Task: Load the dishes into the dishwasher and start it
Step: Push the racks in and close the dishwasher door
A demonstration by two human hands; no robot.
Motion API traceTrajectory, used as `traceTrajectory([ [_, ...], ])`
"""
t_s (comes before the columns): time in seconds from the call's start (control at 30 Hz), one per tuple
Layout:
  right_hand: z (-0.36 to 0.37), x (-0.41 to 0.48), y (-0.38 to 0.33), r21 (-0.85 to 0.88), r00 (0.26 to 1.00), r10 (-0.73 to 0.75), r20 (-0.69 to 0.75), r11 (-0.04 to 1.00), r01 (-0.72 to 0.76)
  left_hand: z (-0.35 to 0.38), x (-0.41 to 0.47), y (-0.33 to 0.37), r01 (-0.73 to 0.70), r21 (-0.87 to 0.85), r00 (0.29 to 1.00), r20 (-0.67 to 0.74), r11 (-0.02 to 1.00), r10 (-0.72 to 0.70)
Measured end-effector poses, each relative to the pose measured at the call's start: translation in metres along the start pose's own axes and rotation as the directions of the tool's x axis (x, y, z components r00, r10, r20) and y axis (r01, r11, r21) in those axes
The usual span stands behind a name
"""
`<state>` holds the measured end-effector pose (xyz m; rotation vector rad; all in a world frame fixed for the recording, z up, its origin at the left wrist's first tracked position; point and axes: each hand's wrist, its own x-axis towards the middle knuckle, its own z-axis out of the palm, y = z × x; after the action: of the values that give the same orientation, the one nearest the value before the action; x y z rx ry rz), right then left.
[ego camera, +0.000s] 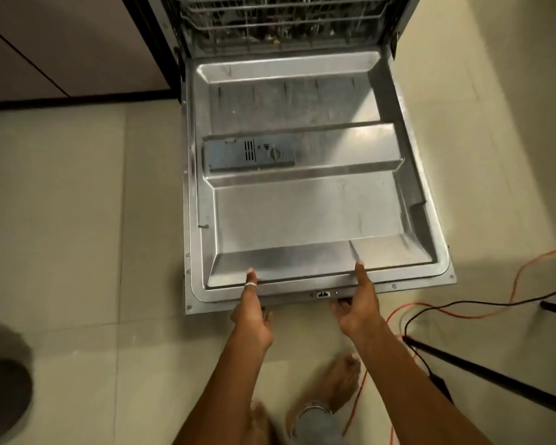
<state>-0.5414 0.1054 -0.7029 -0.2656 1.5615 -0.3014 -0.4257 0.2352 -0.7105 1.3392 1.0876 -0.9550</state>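
Note:
The dishwasher door lies folded down and open, its steel inner face up, with a grey detergent dispenser at its middle left. Behind it, a wire rack shows inside the tub. My left hand grips the door's near edge, thumb on top with a ring on it and fingers curled under. My right hand grips the same edge further right, thumb on top and fingers under. No dishes are visible on the door.
Pale tiled floor surrounds the door. Orange cable and black cable run over the floor at the right, beside black tripod legs. My bare feet stand just before the door. Cabinet fronts stand at the upper left.

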Motion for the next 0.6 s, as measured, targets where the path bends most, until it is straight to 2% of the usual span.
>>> traceTrajectory([
  [0.17, 0.006, 0.014, 0.01, 0.12, 0.994, -0.062, 0.089, 0.991, 0.051, -0.006, 0.028, -0.008, -0.04, -0.069, 0.996, 0.075, 0.997, 0.045],
  [0.23, 0.006, 0.016, 0.01, 0.124, 0.992, -0.055, 0.114, 0.991, 0.041, -0.007, 0.033, -0.011, -0.053, -0.127, 0.996, 0.062, 0.99, 0.061],
  [0.43, 0.001, -0.005, 0.005, 0.012, 1.0, -0.019, 0.019, 1.0, 0.019, -0.008, 0.01, -0.008, -0.105, -0.157, 0.994, -0.003, 0.982, 0.105],
  [0.6, 0.009, -0.081, -0.021, 0.023, 0.997, -0.071, -0.015, 0.997, 0.071, -0.013, -0.072, 0.01, -0.189, -0.132, 0.982, -0.03, 0.973, 0.187],
])
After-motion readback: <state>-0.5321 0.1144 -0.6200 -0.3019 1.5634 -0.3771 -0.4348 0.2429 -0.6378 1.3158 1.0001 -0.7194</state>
